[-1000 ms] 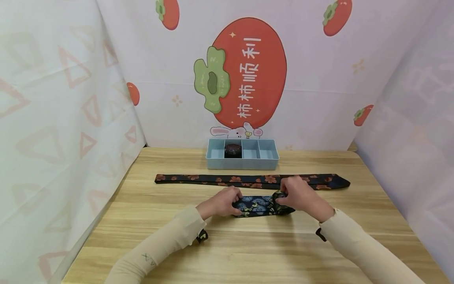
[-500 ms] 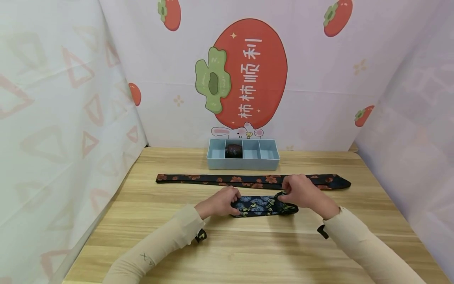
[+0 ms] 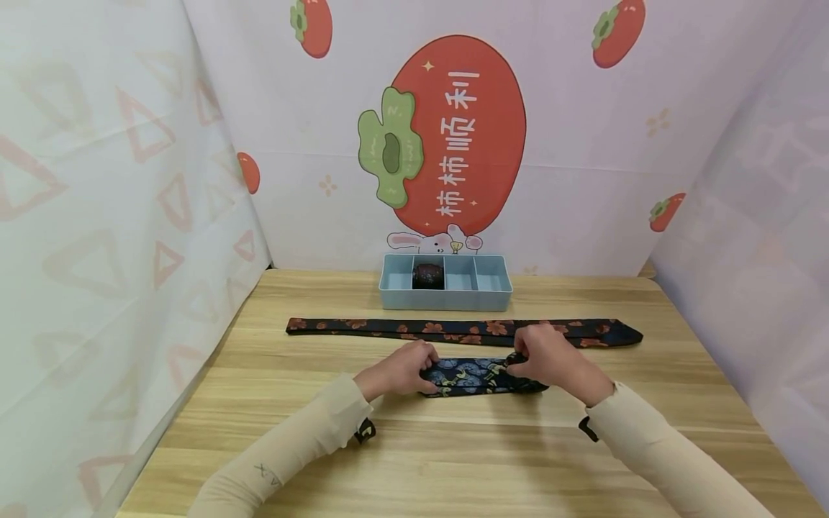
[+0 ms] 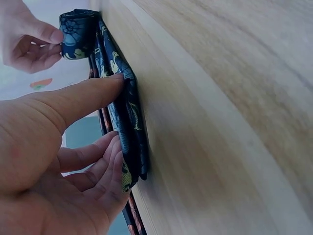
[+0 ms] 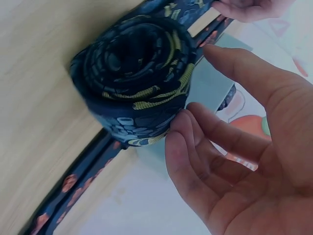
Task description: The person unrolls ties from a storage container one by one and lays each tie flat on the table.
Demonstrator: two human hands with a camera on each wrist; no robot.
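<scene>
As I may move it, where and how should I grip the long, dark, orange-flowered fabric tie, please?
I'd pinch the orange-flowered tie by its narrow left end, from above: it lies flat and uncovered there, while the right hand hides part farther right.

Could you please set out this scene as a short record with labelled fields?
Left hand: holds the flat left part of the blue-flowered tie
Right hand: holds the roll at that tie's right end
Second tie: orange-flowered tie, laid out lengthwise beyond the hands
Container: blue box with four compartments, behind both ties
Contents: dark rounded item in the second compartment from the left
Surface: wood-grain table
</scene>
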